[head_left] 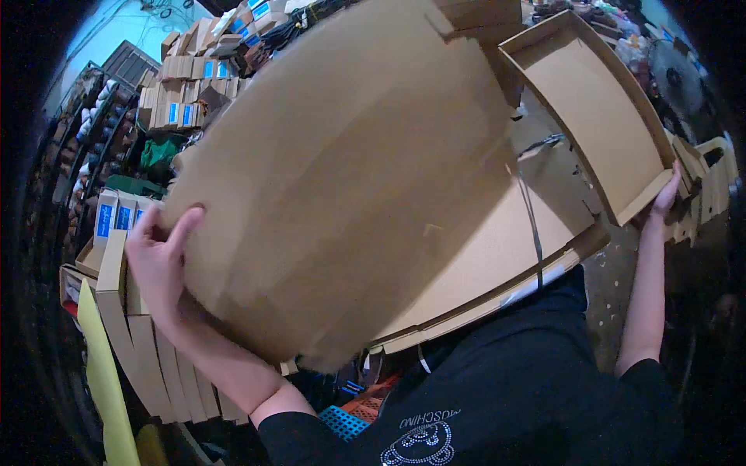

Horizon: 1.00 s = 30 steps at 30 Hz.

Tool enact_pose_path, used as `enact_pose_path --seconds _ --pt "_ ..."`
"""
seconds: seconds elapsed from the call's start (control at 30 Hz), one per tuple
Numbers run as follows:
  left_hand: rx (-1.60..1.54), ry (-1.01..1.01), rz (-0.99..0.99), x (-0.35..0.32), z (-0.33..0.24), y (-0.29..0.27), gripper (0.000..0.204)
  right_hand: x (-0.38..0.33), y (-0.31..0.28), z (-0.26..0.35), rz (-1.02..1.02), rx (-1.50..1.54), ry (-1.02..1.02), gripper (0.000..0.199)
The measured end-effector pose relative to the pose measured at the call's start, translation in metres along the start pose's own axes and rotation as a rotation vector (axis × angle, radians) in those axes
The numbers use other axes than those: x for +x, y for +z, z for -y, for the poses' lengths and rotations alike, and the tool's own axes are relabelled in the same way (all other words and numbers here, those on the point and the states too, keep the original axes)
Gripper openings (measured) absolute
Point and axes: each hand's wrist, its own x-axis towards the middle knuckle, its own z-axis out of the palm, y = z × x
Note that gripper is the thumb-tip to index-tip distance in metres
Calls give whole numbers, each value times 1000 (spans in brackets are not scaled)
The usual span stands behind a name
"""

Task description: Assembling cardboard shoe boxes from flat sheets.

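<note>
Gripped at its left edge by the left hand (pixel 159 260), fingers curled over, a large flat cardboard sheet (pixel 342 179) is held up close before the chest. Right hand (pixel 667 194) clasps an open cardboard tray (pixel 598 116) at one corner only (thin purchase); likely risk: tray tips off, or the sheet sags against the stacked folded cartons (pixel 144 342).

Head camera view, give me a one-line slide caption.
Left hand grips a large flat cardboard sheet while right hand holds an open cardboard tray.
</note>
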Motion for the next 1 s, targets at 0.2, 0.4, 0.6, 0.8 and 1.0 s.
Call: enact_pose_path --seconds 0.2,0.4,0.6,0.8,1.0 --pt "58 165 -305 -16 -36 -28 20 7 -8 8 -28 28 107 57" --pt "150 368 -535 -13 -30 -18 17 49 -44 11 -25 41 172 49" --pt "44 241 -660 -8 -29 -18 18 88 -80 22 21 176 103 48" --pt "-27 305 -558 -8 -19 -17 17 58 -81 68 550 476 35 51" --pt "52 454 -546 -5 -44 -16 22 -31 -13 111 794 472 -111 53"
